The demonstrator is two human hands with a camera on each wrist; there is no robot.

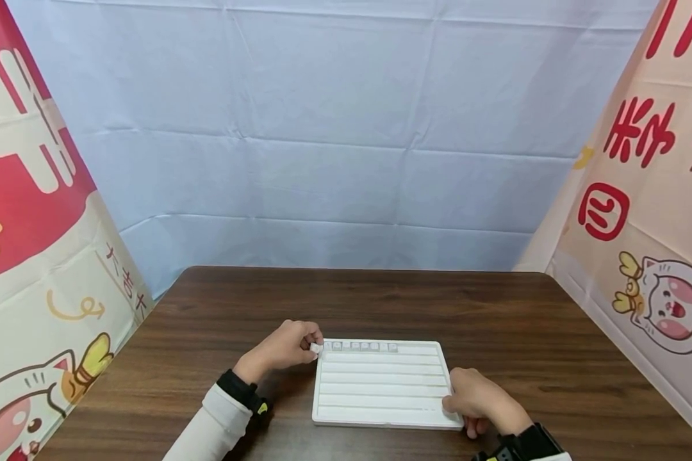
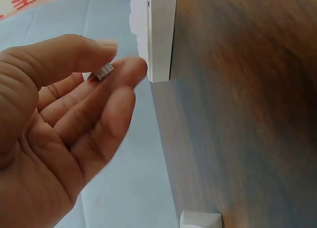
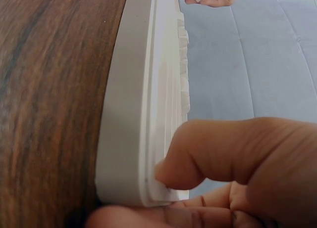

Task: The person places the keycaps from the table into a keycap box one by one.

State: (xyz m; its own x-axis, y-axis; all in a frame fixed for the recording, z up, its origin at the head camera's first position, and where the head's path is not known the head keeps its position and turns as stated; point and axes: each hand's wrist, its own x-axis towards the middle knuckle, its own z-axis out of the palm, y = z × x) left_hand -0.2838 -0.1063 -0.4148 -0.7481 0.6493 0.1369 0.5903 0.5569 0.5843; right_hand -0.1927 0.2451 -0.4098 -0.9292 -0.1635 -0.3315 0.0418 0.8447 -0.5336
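A white ridged tray lies on the brown table, with several small white keycap-like pieces in its far row, toward the left. Just off the tray's far left corner, my left hand pinches another small white piece between thumb and fingertips. In the left wrist view, a segmented edge of that piece shows under the thumb, the rest being covered by fingers. My right hand grips the near right corner of the tray, thumb on its top face and fingers beneath the edge, as the right wrist view shows.
The dark wood-grain table extends around the tray on all sides. Light blue cloth hangs behind it, and printed cloths stand at left and right. A pale rounded object shows at the left wrist view's bottom edge.
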